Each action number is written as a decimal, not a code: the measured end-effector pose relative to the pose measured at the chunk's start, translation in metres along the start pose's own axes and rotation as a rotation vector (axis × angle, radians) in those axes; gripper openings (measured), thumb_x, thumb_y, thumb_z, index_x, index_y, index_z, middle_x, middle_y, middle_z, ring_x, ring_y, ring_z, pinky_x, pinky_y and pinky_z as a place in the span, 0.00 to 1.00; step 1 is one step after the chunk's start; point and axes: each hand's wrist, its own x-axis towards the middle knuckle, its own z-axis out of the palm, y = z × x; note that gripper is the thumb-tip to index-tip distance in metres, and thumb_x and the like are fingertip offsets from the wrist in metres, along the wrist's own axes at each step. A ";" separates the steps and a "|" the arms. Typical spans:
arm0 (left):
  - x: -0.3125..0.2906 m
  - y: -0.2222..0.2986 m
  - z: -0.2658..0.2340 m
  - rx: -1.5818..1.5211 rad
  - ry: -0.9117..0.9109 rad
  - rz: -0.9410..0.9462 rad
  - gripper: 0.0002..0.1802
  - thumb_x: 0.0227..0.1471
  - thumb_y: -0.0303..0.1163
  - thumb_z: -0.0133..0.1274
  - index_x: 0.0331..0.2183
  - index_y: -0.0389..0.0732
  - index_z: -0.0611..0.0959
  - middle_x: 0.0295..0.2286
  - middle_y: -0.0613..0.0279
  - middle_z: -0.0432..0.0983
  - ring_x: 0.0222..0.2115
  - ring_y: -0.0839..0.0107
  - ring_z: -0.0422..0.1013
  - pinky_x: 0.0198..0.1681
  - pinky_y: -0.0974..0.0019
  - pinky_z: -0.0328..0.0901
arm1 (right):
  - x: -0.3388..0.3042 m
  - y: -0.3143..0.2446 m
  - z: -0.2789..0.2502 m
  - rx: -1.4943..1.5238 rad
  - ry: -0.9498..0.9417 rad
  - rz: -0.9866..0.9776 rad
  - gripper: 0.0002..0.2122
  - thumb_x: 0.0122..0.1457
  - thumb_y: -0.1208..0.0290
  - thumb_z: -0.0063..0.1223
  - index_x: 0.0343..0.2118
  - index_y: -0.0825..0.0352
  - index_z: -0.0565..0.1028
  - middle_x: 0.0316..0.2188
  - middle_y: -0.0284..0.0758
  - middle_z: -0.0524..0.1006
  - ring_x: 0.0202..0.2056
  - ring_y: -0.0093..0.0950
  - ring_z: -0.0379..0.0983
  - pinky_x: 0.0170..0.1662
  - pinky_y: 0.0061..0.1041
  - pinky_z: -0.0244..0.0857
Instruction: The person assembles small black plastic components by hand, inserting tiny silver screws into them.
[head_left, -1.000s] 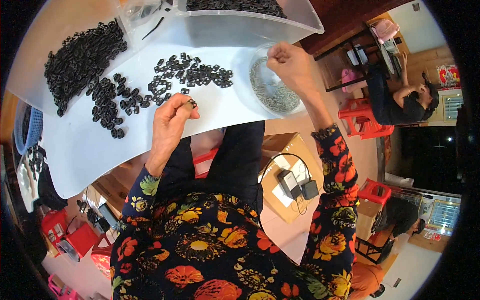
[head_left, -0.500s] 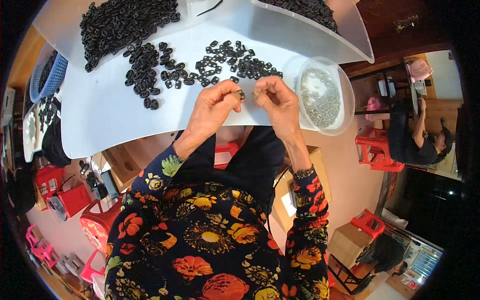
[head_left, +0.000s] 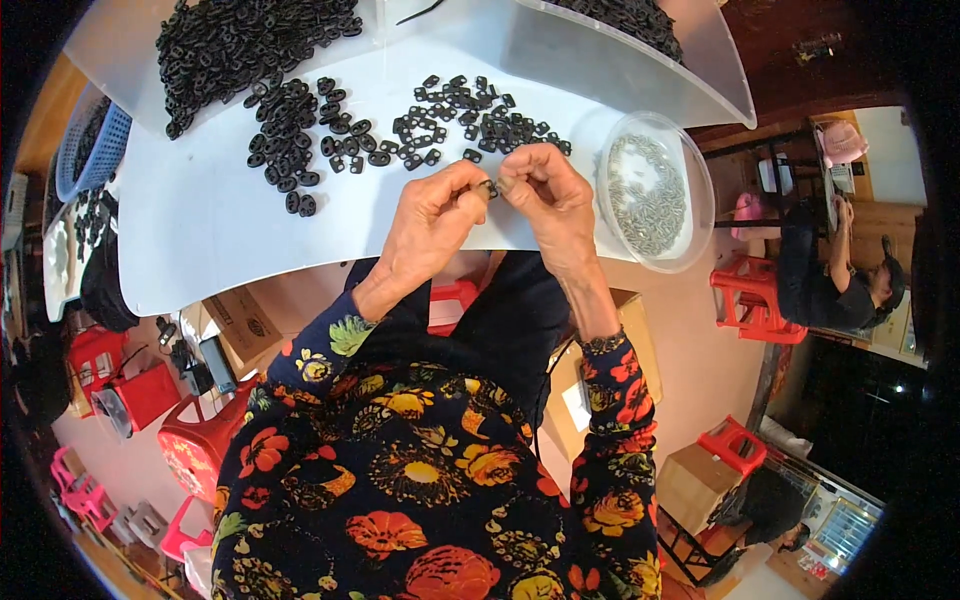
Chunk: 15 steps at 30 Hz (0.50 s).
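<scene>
Over the near edge of the white table (head_left: 200, 225), my left hand (head_left: 432, 222) pinches a small black plastic piece (head_left: 489, 189) between thumb and forefinger. My right hand (head_left: 548, 197) is closed in a pinch beside it, its fingertips touching or almost touching that piece; whatever they hold is hidden. Beyond my hands lie a scatter of small rectangular black pieces (head_left: 430, 130) and, to the left, a pile of oval two-holed black pieces (head_left: 285, 140). Right of my right hand stands a round clear tub (head_left: 703, 210) of small shiny metal pins (head_left: 650, 215).
Two translucent bins hold black parts: one at far left (head_left: 250, 50), one at far right (head_left: 600, 70). A blue basket (head_left: 95, 150) stands left of the table. Red stools (head_left: 750, 295) and cardboard boxes (head_left: 700, 485) are around me. Another person (head_left: 840, 280) sits at the right.
My right hand has moved slightly left, closing the gap to the black piece in my left hand. The table view has shifted slightly.
</scene>
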 end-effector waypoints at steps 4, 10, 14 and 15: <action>0.000 -0.001 0.002 -0.017 0.027 0.016 0.05 0.50 0.26 0.44 0.27 0.36 0.74 0.18 0.72 0.65 0.20 0.85 0.57 0.22 0.78 0.55 | -0.002 -0.001 0.001 -0.037 0.003 -0.019 0.08 0.54 0.83 0.51 0.36 0.67 0.72 0.30 0.26 0.72 0.33 0.14 0.68 0.39 0.16 0.63; -0.001 0.004 0.001 0.023 0.010 0.013 0.05 0.51 0.25 0.44 0.28 0.35 0.74 0.18 0.72 0.65 0.21 0.85 0.60 0.24 0.78 0.56 | 0.000 -0.002 0.004 -0.104 0.001 -0.025 0.08 0.53 0.82 0.51 0.36 0.67 0.72 0.29 0.25 0.72 0.31 0.14 0.67 0.37 0.15 0.63; 0.001 -0.002 0.000 -0.035 -0.033 -0.006 0.05 0.50 0.25 0.44 0.28 0.35 0.74 0.19 0.71 0.68 0.22 0.84 0.63 0.24 0.78 0.58 | 0.002 -0.002 -0.001 -0.067 -0.028 -0.009 0.08 0.54 0.82 0.51 0.37 0.67 0.72 0.29 0.25 0.72 0.31 0.14 0.68 0.37 0.15 0.63; 0.001 -0.002 -0.001 -0.035 -0.031 -0.006 0.05 0.50 0.25 0.44 0.28 0.35 0.74 0.19 0.71 0.68 0.22 0.84 0.63 0.24 0.78 0.58 | 0.003 -0.002 -0.001 -0.071 -0.025 0.003 0.09 0.54 0.82 0.51 0.38 0.67 0.72 0.29 0.25 0.73 0.31 0.14 0.68 0.37 0.15 0.63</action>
